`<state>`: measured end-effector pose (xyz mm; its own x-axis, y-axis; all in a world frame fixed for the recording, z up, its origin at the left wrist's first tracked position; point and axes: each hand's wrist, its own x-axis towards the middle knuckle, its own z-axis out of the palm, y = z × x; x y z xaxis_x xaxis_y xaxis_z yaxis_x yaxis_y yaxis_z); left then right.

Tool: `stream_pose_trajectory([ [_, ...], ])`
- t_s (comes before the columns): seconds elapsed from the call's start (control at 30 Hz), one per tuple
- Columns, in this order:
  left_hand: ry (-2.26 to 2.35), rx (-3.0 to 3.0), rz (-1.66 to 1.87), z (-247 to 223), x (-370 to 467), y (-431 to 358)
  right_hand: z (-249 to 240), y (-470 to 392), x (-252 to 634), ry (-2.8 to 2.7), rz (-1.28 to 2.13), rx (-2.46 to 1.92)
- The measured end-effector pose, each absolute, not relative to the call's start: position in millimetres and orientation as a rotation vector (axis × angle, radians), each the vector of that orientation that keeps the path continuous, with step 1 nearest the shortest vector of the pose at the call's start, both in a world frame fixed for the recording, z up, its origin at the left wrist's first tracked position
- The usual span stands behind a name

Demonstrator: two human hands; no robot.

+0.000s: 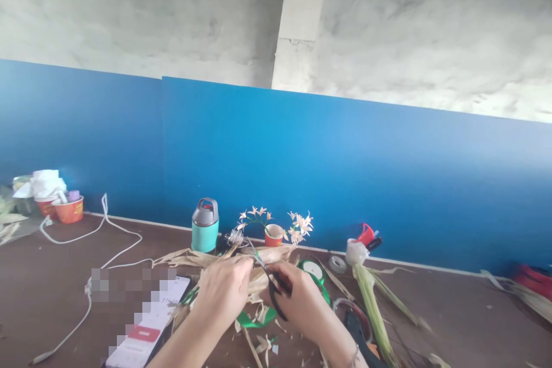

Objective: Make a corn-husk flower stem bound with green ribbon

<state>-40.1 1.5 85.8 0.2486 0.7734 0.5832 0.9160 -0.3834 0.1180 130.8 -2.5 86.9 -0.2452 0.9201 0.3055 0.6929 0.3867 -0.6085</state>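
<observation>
A person's two bare hands work over a brown table [56,276] strewn with dry husks [276,254]. The right hand [297,293] grips black-handled scissors [264,267], fingers wrapped at the handles, the blades pointing far and left, close beside the left hand [228,282]. The left hand's fingers curl inward; their tips are hidden, so I cannot tell whether they grip anything.

On the near left lies a phone [146,328], its lit screen showing a pale page with a red button; pixelated blocks cover part of it and the lettering is too blurred to read. Beyond the hands stands a red paper cup [273,238] with pale markings too small to make out, pale flowers [301,227] beside it. To its left is a teal flask [205,233] with a grey handled lid; I can make out no brand.

Right of the hands sit a green ribbon spool [313,270] with a white centre, a grey roll of tape [337,264] and yellow-green leaves [374,316]. At far left, a white cable [123,264] trails near an orange-red tub [70,211] with illegible yellow print.
</observation>
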Motion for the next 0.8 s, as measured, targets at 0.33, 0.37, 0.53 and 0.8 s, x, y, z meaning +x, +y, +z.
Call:
stream_pose_trajectory([
  [0.33, -1.394, -2.323, -0.711, 79.2, -31.4, -12.8, 85.4, -24.4, 141.6, -2.052, 0.264, -1.46],
  [0.37, -1.41, -2.313, -0.685, 75.4, -31.1, -15.8, 83.5, -28.5, 141.9, -2.058, 0.258, -1.476],
  [0.53, -1.403, -2.322, -0.693, 54.5, -31.1, -24.9, 66.2, -39.8, 141.4, -2.093, 0.344, -1.48],
  [0.8, -1.278, -2.25, -0.798, 26.3, -42.0, -17.7, 27.1, -29.5, 150.3, -1.9, 0.536, -1.428],
])
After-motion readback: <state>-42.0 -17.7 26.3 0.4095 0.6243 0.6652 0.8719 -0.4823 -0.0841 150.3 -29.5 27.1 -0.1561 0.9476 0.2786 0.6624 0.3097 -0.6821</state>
